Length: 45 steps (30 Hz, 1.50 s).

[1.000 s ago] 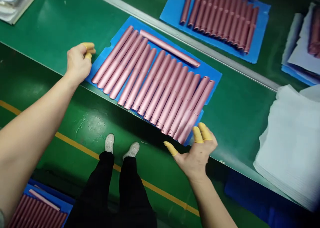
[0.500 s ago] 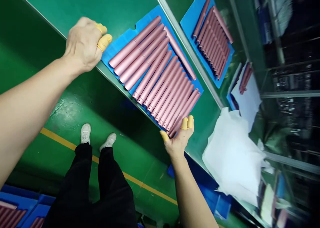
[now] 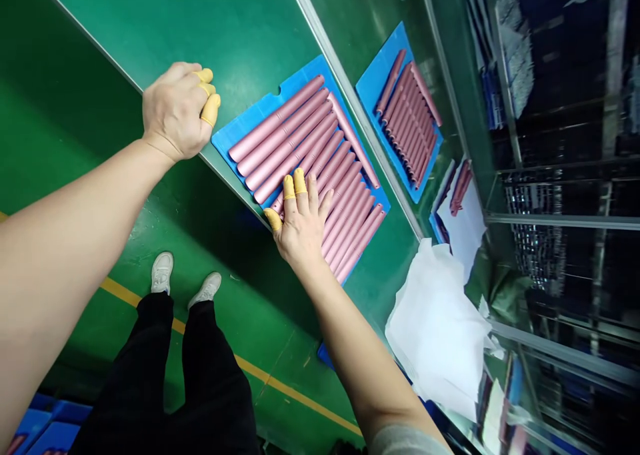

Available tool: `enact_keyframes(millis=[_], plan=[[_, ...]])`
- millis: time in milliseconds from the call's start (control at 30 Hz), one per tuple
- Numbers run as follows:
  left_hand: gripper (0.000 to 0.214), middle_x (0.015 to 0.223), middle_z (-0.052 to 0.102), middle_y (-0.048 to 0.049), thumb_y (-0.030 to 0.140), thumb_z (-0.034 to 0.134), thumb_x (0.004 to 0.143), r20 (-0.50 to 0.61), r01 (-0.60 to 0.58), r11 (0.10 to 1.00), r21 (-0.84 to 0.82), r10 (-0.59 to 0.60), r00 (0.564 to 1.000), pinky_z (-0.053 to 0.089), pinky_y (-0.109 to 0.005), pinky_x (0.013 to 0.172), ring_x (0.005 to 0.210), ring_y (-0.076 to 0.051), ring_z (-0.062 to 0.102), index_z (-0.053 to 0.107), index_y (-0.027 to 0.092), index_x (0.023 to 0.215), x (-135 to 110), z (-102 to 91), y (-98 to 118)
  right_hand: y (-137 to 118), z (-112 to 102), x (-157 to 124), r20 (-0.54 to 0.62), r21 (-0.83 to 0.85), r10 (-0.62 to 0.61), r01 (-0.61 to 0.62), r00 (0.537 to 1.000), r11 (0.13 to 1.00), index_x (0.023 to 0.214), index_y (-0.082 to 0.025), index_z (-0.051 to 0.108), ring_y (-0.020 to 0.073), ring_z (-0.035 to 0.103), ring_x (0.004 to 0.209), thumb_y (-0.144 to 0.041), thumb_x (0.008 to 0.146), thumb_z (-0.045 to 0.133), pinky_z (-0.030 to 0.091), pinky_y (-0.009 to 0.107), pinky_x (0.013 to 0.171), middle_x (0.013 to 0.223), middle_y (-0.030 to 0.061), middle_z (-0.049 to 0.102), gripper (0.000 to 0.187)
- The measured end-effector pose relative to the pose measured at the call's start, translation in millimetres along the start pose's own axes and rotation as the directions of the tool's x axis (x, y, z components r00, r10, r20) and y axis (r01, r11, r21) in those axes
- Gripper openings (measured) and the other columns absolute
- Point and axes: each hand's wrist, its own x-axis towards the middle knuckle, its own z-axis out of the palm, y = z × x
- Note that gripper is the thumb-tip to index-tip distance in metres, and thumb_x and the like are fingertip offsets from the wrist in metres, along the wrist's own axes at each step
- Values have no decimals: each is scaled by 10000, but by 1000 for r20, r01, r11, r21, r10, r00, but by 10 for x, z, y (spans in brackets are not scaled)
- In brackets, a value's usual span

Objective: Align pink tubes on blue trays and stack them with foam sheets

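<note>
Yellow rubbery finger cots (image 3: 300, 182) cap digits on both bare hands. The right hand (image 3: 303, 232) spreads its fingers, extended and ungripping, over a row of metallic-pink cylindrical tubes (image 3: 283, 130) on a flat blue sheet (image 3: 245, 123). The left hand (image 3: 175, 112) curls beside the sheet's left end; whether its fingertips meet cannot be told. Beneath lies a smooth green tabletop (image 3: 200, 28), with ragged-edged white sheets (image 3: 435, 328) stacked to the right.
</note>
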Motion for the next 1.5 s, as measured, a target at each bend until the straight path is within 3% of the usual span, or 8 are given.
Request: enact_keyframes(millis=[367,600,767,867,1067,1233,1367,1500], plan=[[801,1555,652,112,768,203,978,-34,-107,994,-31,106,994,225,-503,1402,1619,-221,299,679,309,1430,38,204,-344,-348,-139,468,-10,23,-53,53,999,998,1770,-210,306,373,143,1727,-612,1134,349,6,742,1344,1826,165,269,753],[738,1507,690,11,736,253,1008,-51,-84,996,11,85,995,348,-553,1343,1550,-293,461,753,282,1308,17,108,-128,-399,-92,731,-23,51,-69,70,997,996,1776,-192,269,392,133,1725,-662,1125,320,-3,775,1322,1831,188,238,805],[816,1593,638,-20,789,262,985,45,-23,999,34,22,999,271,-552,1386,1546,-302,418,721,220,1348,85,105,-109,-478,-107,876,-14,60,-86,87,996,994,1773,-202,281,395,125,1724,-637,1129,313,0,761,1331,1833,164,246,777],[835,1567,656,-28,805,291,968,33,-65,998,-8,65,997,256,-598,1387,1526,-334,417,734,211,1352,92,98,-153,-257,-209,557,-37,75,-53,56,998,996,1803,-227,149,383,84,1732,-593,1136,308,66,744,1344,1859,137,163,778],[795,1492,707,-68,773,406,965,8,-18,999,-27,19,1000,272,-645,1353,1495,-408,449,776,169,1327,0,-1,-95,318,-262,-613,-47,34,37,-35,998,999,1809,-209,20,369,95,1735,-549,1130,373,196,724,1337,1851,192,154,837],[855,1555,668,56,828,322,932,-1,22,999,-40,-22,1000,203,-556,1410,1524,-379,425,756,240,1376,-70,-89,-29,232,-54,-554,49,13,70,-71,996,997,1777,-194,271,367,116,1733,-598,1115,421,113,731,1344,1820,203,264,790],[920,1584,634,125,838,220,922,39,33,999,31,-34,999,209,-460,1425,1542,-345,451,730,266,1431,-97,-222,-33,159,-85,-408,63,39,117,-120,991,992,1769,-223,303,351,138,1732,-609,1120,402,87,711,1355,1823,177,273,762],[936,1576,655,68,793,235,937,13,-26,998,60,26,1000,251,-494,1408,1526,-380,485,734,181,1439,-81,-230,-46,325,-149,-931,10,68,155,-156,988,986,1800,-214,167,362,138,1731,-631,1110,417,139,729,1341,1832,205,222,844]])
